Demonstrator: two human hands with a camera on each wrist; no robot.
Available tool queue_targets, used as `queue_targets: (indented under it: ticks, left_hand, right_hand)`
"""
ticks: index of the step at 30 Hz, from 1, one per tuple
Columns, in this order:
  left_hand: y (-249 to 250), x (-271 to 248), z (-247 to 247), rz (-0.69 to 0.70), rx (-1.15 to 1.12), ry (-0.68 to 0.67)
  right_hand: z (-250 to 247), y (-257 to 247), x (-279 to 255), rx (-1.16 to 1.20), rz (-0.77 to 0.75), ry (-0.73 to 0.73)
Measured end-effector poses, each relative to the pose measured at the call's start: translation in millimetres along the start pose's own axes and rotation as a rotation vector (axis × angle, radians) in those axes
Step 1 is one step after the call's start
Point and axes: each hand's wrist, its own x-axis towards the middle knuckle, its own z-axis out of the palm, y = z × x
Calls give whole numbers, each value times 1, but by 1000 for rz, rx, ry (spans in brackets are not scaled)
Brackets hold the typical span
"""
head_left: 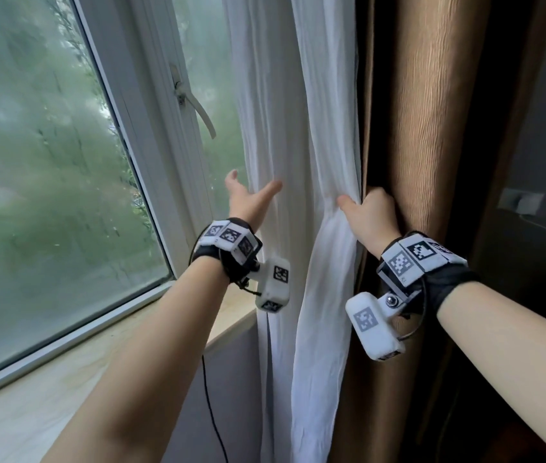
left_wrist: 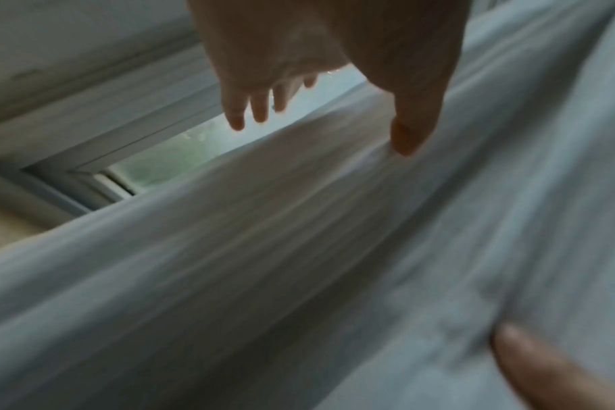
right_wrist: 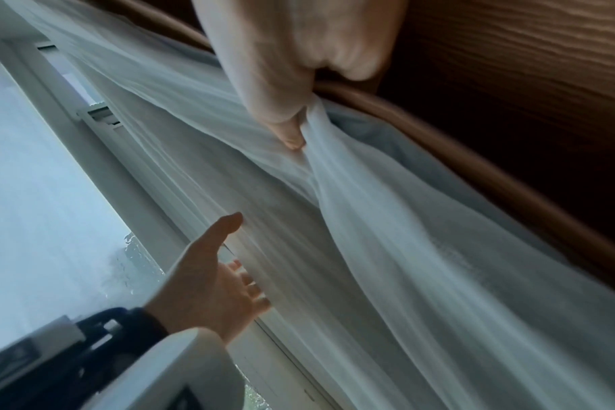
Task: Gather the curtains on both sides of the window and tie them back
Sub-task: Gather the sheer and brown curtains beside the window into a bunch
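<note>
Right hand's [head_left: 370, 213] fingers hidden behind white curtain [head_left: 298, 128].

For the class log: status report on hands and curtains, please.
Right hand grips gathered white sheer curtain against brown curtain. Left hand open, fingers reaching behind the sheer's edge. No tie-back in view. Nothing in the way.

I stand in a home, at a room's window. White frame [head_left: 151, 135] with a lever handle [head_left: 198, 110], pale stone sill [head_left: 64, 372], trees blurred behind wet glass. A white sheer [head_left: 285, 95] hangs beside a brown drape [head_left: 431, 111].
</note>
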Motion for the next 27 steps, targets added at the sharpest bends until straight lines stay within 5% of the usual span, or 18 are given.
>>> queue_targets:
  ticks: [3,7,15,27]
  left_hand:
    - [0,9,1,-86,-111,-99]
    - [-1,5,2,17,-99,-103]
    - [-25,-14,-6,174,89,61]
    - [-36,-52,24,364,184,-198]
  right_hand:
    - [0,-2,1,20,-10,9]
    - [0,-3,4,7,-8,11]
    - [5,-6,5,37,8,-12]
    - [24,-19,-16,280,48,-157]
